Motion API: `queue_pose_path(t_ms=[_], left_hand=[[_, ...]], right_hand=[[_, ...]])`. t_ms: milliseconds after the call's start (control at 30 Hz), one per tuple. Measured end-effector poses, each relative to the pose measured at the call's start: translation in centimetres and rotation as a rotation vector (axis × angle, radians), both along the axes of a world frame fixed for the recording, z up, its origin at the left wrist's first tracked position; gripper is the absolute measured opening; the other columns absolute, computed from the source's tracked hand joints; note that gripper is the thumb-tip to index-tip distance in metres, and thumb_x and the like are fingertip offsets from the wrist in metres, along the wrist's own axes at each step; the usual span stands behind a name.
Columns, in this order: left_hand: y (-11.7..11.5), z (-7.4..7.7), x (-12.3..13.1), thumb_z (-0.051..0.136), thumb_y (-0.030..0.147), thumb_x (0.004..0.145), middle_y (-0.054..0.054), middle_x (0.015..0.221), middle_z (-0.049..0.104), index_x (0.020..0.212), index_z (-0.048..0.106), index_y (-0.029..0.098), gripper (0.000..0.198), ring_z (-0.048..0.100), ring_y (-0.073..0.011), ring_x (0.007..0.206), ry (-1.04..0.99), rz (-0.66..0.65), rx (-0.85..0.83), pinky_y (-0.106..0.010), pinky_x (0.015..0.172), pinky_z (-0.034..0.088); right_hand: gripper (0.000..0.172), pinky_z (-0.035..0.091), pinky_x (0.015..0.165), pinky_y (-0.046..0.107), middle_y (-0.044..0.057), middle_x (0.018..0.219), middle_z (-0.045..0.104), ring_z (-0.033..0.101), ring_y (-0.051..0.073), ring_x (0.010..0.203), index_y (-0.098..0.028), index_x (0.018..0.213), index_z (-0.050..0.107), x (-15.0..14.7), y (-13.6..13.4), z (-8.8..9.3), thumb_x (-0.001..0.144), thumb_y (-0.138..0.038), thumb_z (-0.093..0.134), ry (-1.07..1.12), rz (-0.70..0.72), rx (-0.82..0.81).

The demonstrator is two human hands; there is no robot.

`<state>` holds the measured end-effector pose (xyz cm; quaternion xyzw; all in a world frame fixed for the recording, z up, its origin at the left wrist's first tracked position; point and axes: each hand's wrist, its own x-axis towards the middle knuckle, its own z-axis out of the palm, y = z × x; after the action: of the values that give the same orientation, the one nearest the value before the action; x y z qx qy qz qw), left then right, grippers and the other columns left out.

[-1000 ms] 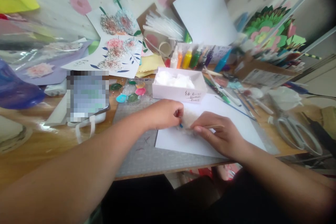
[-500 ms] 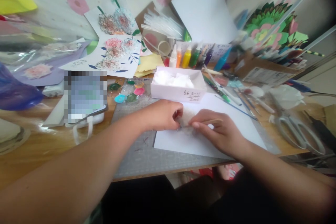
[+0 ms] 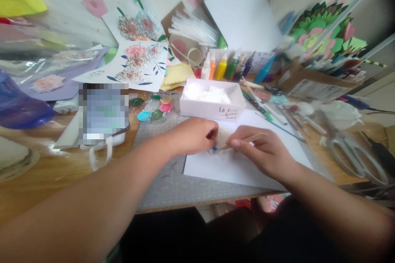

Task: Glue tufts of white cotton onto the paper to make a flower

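My left hand point(image 3: 193, 134) is curled closed at the upper left corner of a white sheet of paper point(image 3: 234, 164), pinching a small piece of white tissue point(image 3: 222, 136). My right hand point(image 3: 262, 150) is closed round a thin wooden stick point(image 3: 247, 144) whose blue tip point(image 3: 214, 148) touches the paper just below the left fingers. The two hands nearly meet over the sheet. A white box point(image 3: 212, 99) filled with white tissue stands just behind them. The sheet lies on a grey cutting mat point(image 3: 166, 181).
A clear palette with paint blobs point(image 3: 154, 109), a row of paint bottles point(image 3: 228, 68), brushes and pens point(image 3: 271, 111), scissors point(image 3: 354, 156), flower pictures point(image 3: 135, 61), a blurred-out phone point(image 3: 103, 111) and a cardboard box point(image 3: 314, 84) crowd the wooden table point(image 3: 46, 172).
The stick's blue tip, hidden half a second ago, shows again below the left fingers. Both hands stay in nearly the same place with small shifts.
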<state>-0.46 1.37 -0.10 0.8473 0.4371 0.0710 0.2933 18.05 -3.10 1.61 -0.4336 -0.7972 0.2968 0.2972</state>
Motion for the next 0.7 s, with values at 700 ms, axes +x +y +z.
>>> queue_pose_path(t_ms=[700], left_hand=[[0.05,-0.22,-0.17,0.053,0.034,0.068,0.0,0.075,0.06,0.076,0.056,0.02,0.016,0.051,-0.0134,0.063,0.009,0.01,-0.004,-0.022,0.05,0.032]], right_hand=[[0.018,0.046,0.063,0.024,0.003,0.072,0.064,0.058,0.013,0.068,-0.018,0.074,0.063,-0.06,0.48,-0.15,0.083,-0.024,0.049,-0.013,0.048,0.076]])
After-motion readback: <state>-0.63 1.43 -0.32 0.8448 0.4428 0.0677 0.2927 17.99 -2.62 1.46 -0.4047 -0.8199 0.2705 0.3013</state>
